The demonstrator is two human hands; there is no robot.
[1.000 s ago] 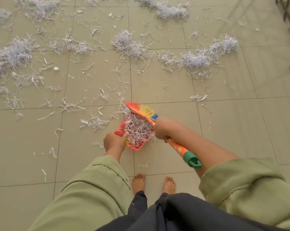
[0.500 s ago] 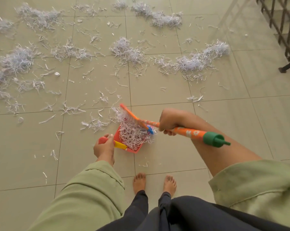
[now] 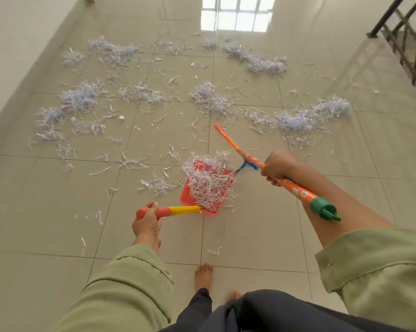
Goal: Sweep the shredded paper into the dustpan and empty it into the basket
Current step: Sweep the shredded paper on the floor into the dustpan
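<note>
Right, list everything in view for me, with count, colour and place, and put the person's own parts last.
dustpan: one, red pan with yellow and red handle, centre of the floor, heaped with shreds
broom: one, orange stick with green end cap, its head near the far side of the dustpan
shredded paper: many clumps and loose strips, pale white-lilac, scattered across the far floor
floor: beige tiles
stair railing: one, dark, upper right
window: one, bright, top centre
left hand: grips the dustpan handle
right hand: grips the broom stick
sleeves: two, green
feet: bare, bottom centre
</note>
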